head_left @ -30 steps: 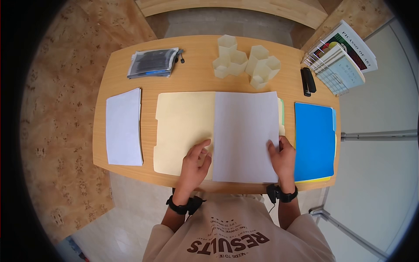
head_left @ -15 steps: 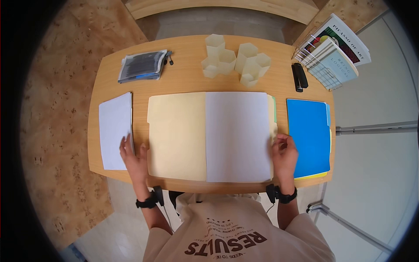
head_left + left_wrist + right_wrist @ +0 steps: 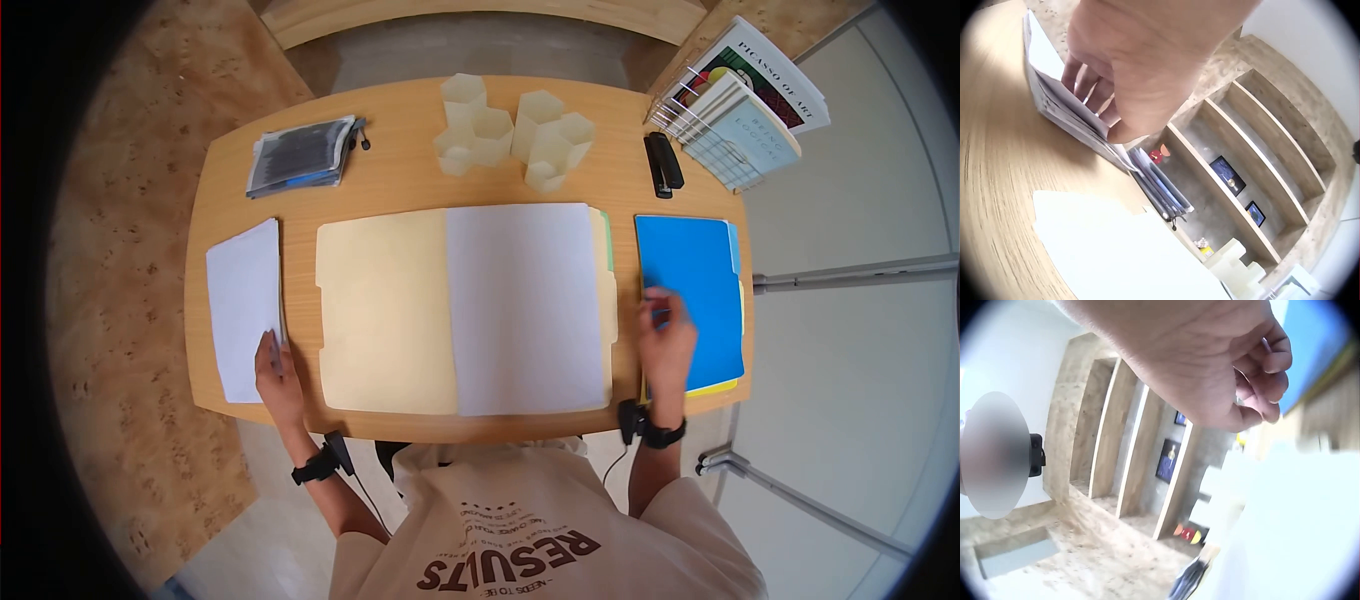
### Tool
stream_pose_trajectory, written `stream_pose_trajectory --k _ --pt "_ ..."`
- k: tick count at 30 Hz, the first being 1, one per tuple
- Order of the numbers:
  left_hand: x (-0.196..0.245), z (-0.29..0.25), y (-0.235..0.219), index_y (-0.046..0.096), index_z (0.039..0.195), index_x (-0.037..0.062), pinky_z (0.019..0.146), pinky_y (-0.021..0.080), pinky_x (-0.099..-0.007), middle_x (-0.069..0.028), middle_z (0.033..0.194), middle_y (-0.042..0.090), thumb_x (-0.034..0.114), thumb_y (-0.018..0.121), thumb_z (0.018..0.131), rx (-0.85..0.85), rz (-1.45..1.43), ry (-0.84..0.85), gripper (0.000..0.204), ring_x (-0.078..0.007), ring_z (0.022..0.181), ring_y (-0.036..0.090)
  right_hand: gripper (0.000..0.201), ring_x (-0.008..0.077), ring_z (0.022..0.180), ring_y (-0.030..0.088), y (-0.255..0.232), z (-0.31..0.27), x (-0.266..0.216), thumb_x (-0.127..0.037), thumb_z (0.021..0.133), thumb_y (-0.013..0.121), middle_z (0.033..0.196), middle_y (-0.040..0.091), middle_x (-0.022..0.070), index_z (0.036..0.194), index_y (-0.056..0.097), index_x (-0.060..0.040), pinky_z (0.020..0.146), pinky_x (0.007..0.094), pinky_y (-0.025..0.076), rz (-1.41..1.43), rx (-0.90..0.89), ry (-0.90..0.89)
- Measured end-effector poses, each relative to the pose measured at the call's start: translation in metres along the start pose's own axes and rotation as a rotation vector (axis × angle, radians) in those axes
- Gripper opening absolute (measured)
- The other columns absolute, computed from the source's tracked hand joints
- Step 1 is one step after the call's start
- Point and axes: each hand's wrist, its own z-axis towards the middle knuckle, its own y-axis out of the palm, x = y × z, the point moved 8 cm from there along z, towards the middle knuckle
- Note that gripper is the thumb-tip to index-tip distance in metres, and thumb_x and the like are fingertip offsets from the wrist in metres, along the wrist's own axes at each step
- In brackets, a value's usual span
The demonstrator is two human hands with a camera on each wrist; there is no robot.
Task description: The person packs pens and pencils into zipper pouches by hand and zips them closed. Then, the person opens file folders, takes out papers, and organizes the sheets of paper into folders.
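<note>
At the left of the desk lies a stack of white paper point(image 3: 240, 290); my left hand point(image 3: 279, 378) is at its lower right edge. In the left wrist view, the fingers point(image 3: 1088, 90) curl over the top sheets and the thumb is at the edge, pinching it. My right hand point(image 3: 668, 342) hovers over the left edge of the blue folder point(image 3: 693, 300), fingers loosely bent with nothing between them. Between the hands a cream file folder point(image 3: 385, 310) lies spread flat, with white paper point(image 3: 525, 310) covering most of its right half.
A zip pouch point(image 3: 300, 155) lies at the back left. Pale hexagonal holders point(image 3: 475, 130) stand at the back centre. At the back right are a black stapler point(image 3: 662, 165) and a wire rack point(image 3: 705, 150) of books. Yellow edges point(image 3: 715, 389) show beneath the blue folder.
My left hand moved from the cream folder leftward to the white paper stack. My right hand left the right edge of the paper on the folder and shifted over the blue folder.
</note>
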Motion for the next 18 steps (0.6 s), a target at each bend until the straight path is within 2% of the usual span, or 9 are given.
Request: stream_pose_trajectory --k 1,5,7,10,12,14,15,16,18 --pt "-0.003 0.000 0.000 0.060 0.138 -0.0039 0.110 0.046 -0.0409 -0.0244 0.138 0.063 0.017 0.060 0.103 -0.003 -0.002 -0.001 0.040 -0.0374 0.128 0.061 0.021 0.0239 0.071 0.066 -0.019 0.006 0.004 -0.009 0.090 0.071 0.090 0.071 0.0114 0.111 0.069 -0.0058 0.065 0.0376 0.053 -0.158 0.093 -0.005" --pt "-0.008 0.002 -0.002 0.061 0.138 -0.0016 0.105 0.050 -0.0392 -0.0223 0.138 0.064 0.016 0.062 0.103 -0.023 -0.043 -0.005 0.039 -0.0309 0.125 0.063 0.028 0.0242 0.073 0.064 -0.040 0.011 0.013 -0.011 0.090 0.074 0.095 0.070 0.0108 0.116 0.067 -0.0042 0.068 0.0393 0.053 -0.402 0.151 -0.088" --pt "-0.015 0.002 -0.004 0.061 0.138 -0.0013 0.104 0.050 -0.0387 -0.0212 0.138 0.064 0.015 0.063 0.103 -0.045 -0.092 -0.047 0.039 -0.0283 0.124 0.063 0.024 0.0225 0.072 0.064 -0.037 0.006 0.005 -0.010 0.091 0.072 0.093 0.072 0.0102 0.113 0.068 -0.0018 0.067 0.0372 0.053 -0.199 0.094 -0.028" --pt "-0.019 0.002 -0.009 0.061 0.139 -0.0011 0.102 0.052 -0.0370 -0.0184 0.137 0.065 0.013 0.064 0.102 -0.078 -0.121 0.029 0.039 -0.0245 0.121 0.064 0.020 0.0190 0.071 0.064 -0.015 -0.004 0.003 -0.008 0.091 0.069 0.093 0.072 0.0098 0.110 0.070 -0.0011 0.066 0.0342 0.052 0.018 0.032 0.033" --pt "-0.027 0.003 -0.009 0.061 0.138 -0.0007 0.101 0.052 -0.0353 -0.0167 0.138 0.065 0.010 0.064 0.101 -0.133 -0.248 -0.054 0.038 -0.0231 0.120 0.064 0.018 0.0168 0.070 0.063 -0.005 -0.008 -0.004 -0.006 0.092 0.067 0.090 0.072 0.0093 0.109 0.070 -0.0011 0.064 0.0324 0.052 0.054 0.014 0.018" --pt "-0.054 0.006 -0.004 0.063 0.135 -0.0007 0.102 0.052 -0.0347 -0.0163 0.138 0.066 0.009 0.064 0.101 -0.110 -0.291 -0.051 0.036 -0.0226 0.120 0.064 0.017 0.0147 0.069 0.062 0.004 -0.010 -0.010 -0.004 0.092 0.066 0.088 0.072 0.0087 0.108 0.071 -0.0012 0.063 0.0305 0.051 0.097 -0.005 0.002" --pt "-0.050 0.008 -0.010 0.064 0.133 -0.0007 0.102 0.052 -0.0342 -0.0159 0.137 0.066 0.008 0.064 0.100 -0.098 -0.347 -0.048 0.034 -0.0221 0.120 0.064 0.017 0.0134 0.068 0.061 0.006 -0.010 -0.010 -0.003 0.092 0.065 0.086 0.071 0.0079 0.108 0.071 -0.0015 0.062 0.0294 0.050 0.114 -0.022 -0.009" --pt "-0.044 0.004 -0.011 0.066 0.127 -0.0003 0.101 0.052 -0.0344 -0.0158 0.137 0.066 0.007 0.064 0.098 -0.065 -0.240 -0.021 0.030 -0.0221 0.120 0.064 0.016 0.0122 0.066 0.060 0.008 -0.011 -0.010 -0.002 0.093 0.064 0.083 0.070 0.0072 0.107 0.071 -0.0018 0.060 0.0283 0.048 0.131 -0.040 -0.022" --pt "-0.018 0.002 -0.014 0.067 0.120 0.0013 0.100 0.052 -0.0370 -0.0157 0.133 0.065 0.008 0.074 0.091 -0.038 -0.128 0.075 0.030 -0.0276 0.120 0.064 0.015 0.0114 0.066 0.059 0.007 -0.009 -0.012 -0.002 0.093 0.064 0.081 0.070 0.0065 0.107 0.072 -0.0021 0.059 0.0277 0.048 0.129 -0.045 -0.054"
